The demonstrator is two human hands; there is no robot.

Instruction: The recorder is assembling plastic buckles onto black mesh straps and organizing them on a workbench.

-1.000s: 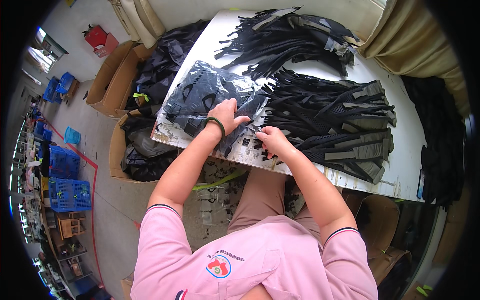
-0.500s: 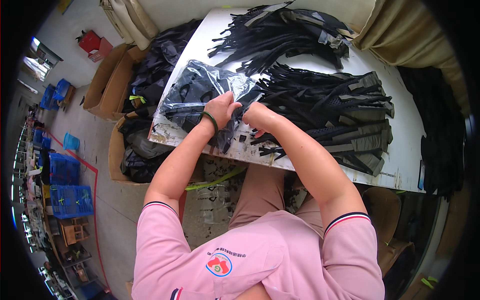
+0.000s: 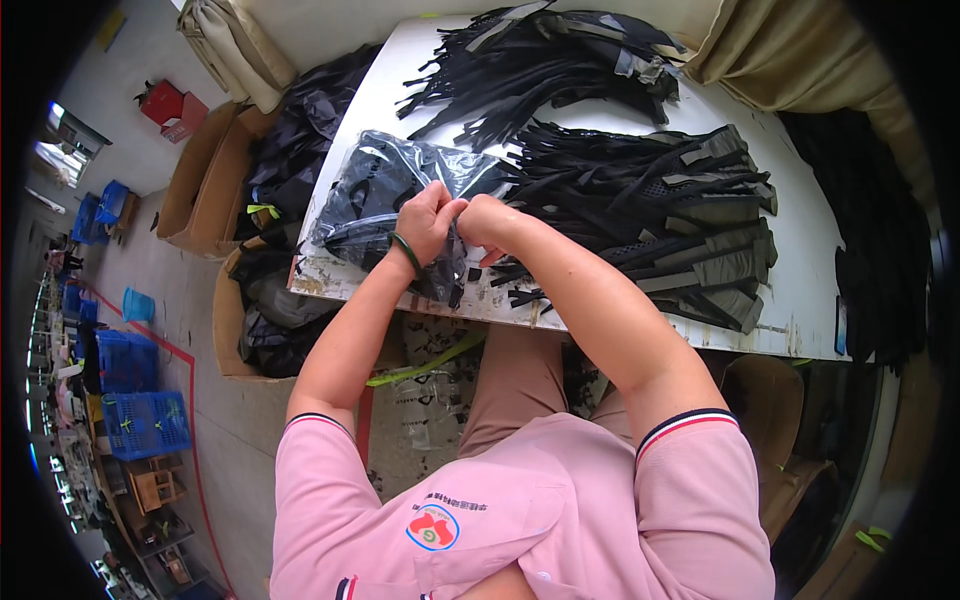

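Observation:
A clear plastic bag (image 3: 372, 178) with dark contents lies at the near left part of the white table (image 3: 395, 95). My left hand (image 3: 426, 220), with a dark green bangle at the wrist, pinches the bag along its right side. Right beside it, my right hand (image 3: 487, 224) is closed with curled fingers at the same edge of the bag, thumbs almost meeting. The exact grip of its fingertips is partly hidden. Just right of my hands spreads a pile of black straps (image 3: 640, 185) with grey ends.
Another heap of black straps (image 3: 540, 75) lies at the table's far side. Cardboard boxes (image 3: 196, 185) of dark goods stand left of the table. Blue crates (image 3: 146, 424) line the floor farther left. Black material (image 3: 875, 240) hangs at the right, below a beige curtain (image 3: 800, 55).
My two hands have drawn closer together at the bag's edge, the right one shifting left. The whole view has shifted slightly.

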